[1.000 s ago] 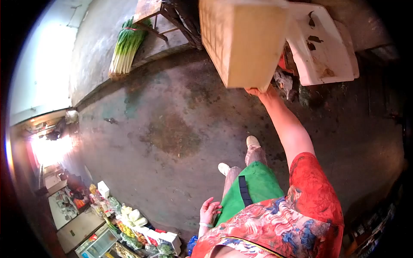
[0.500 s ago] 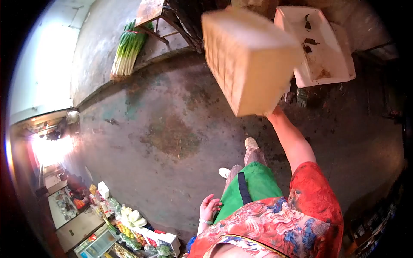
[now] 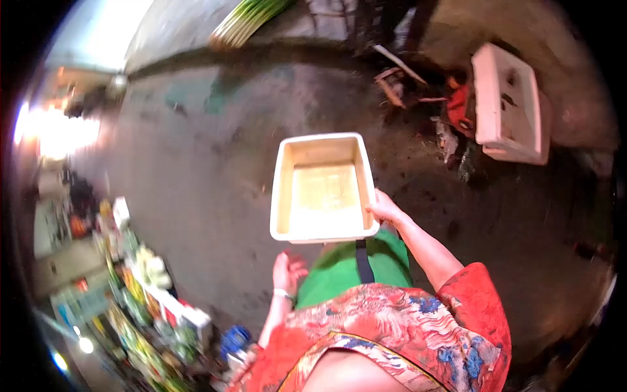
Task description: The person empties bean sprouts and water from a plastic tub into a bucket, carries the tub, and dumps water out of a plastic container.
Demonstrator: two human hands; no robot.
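My right hand grips the right rim of a cream-white foam box. The box is held in front of my body, its open top facing me, and its inside looks bare with a yellowish floor. Below the box's front left corner hangs my left hand, touching nothing, its fingers loosely bent and somewhat apart. A green apron with a dark strap lies just behind the box.
At the right stands another white foam box with dark scraps inside. A red object and loose debris lie beside it. Scallions lie at the top. Vegetables line the lower left. Grey concrete floor spreads between.
The foam box has come down from the upper right to in front of my body and turned its open top towards me. My view has shifted, bringing the red object and debris into sight.
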